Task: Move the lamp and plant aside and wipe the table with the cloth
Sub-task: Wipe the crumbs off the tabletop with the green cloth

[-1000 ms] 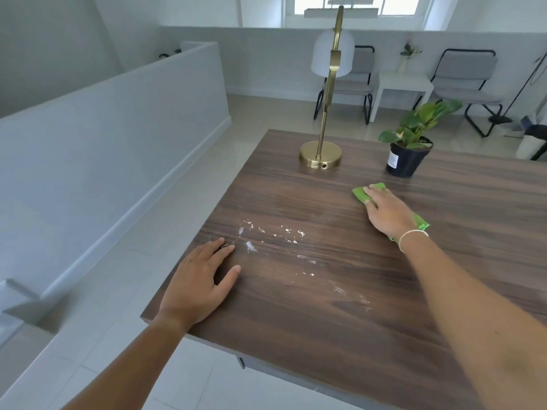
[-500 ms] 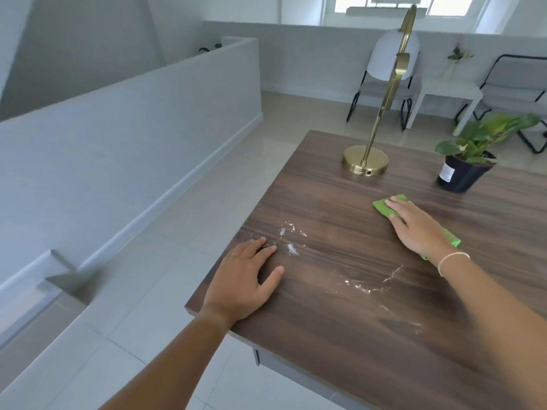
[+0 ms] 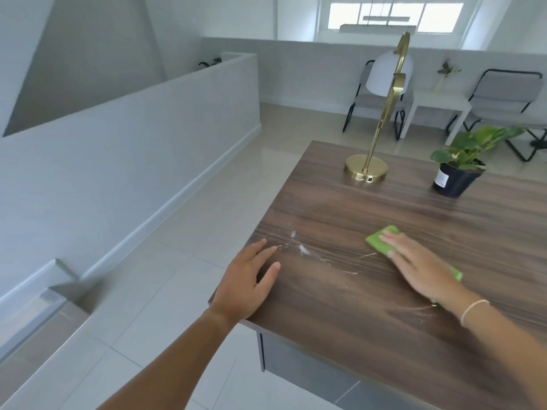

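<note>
A dark wooden table point(image 3: 370, 327) fills the right half of the head view. My right hand point(image 3: 420, 266) lies flat on a green cloth point(image 3: 380, 241) and presses it onto the tabletop. My left hand point(image 3: 247, 281) rests flat at the table's near left corner, fingers spread, holding nothing. White powdery smears point(image 3: 302, 249) streak the wood between the two hands. A brass lamp point(image 3: 366, 172) with a white shade stands at the far edge. A green plant in a black pot point(image 3: 454, 180) stands to its right.
A low white wall point(image 3: 124, 149) runs along the left over pale floor tiles. Beyond the table stand two grey chairs point(image 3: 509, 93) and a small white side table point(image 3: 438, 105) under a window.
My right hand has dragged the cloth toward me and to the left, into the white smears. The powder between the hands is thinner and more streaked. My view has swung left.
</note>
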